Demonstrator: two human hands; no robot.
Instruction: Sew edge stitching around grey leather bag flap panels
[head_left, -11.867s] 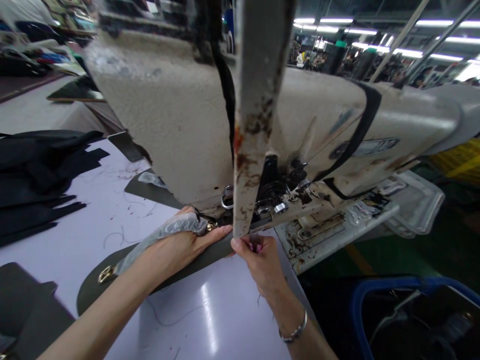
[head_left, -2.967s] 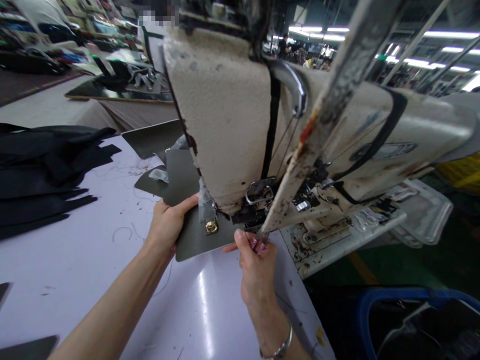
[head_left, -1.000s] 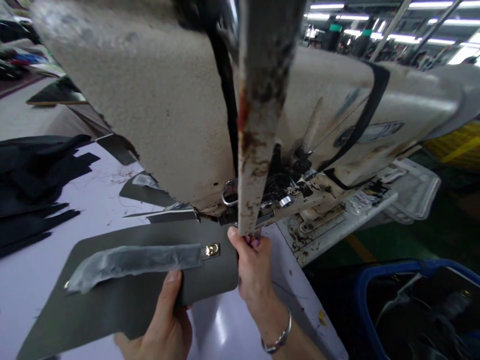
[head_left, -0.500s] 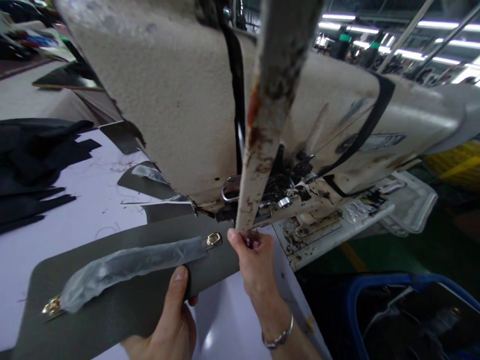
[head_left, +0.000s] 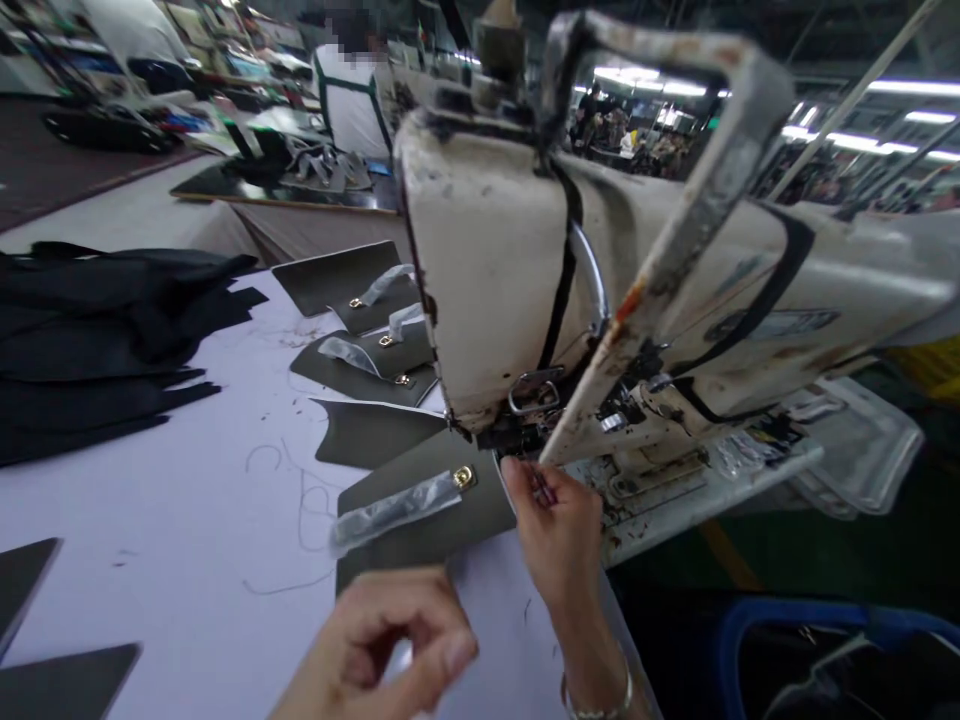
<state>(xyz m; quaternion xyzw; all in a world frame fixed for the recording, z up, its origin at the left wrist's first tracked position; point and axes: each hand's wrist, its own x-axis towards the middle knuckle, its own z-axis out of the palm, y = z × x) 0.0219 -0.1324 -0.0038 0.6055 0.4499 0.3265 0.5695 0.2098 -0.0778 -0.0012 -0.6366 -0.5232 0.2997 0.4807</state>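
Note:
A grey-green panel lies on the white table, its right end at the sewing machine's foot area. On it sits a handle in cloudy plastic wrap with a gold buckle at its right end. My right hand is closed at the panel's right edge, right under the needle area; small dark pink glints show between its fingers, too unclear to name. My left hand is off the panel, in front of it, with fingers curled and thumb bent in; its fingertips are partly hidden.
Several similar panels with wrapped handles lie behind. Black fabric pieces are piled at left, and dark panels lie at front left. A slanting metal bar crosses the machine. Blue-rimmed bin at lower right. A person is beyond.
My left hand has let go of the panel and curled its fingers. The head view has shifted back and left, showing more of the table. My right hand stays closed by the machine's foot.

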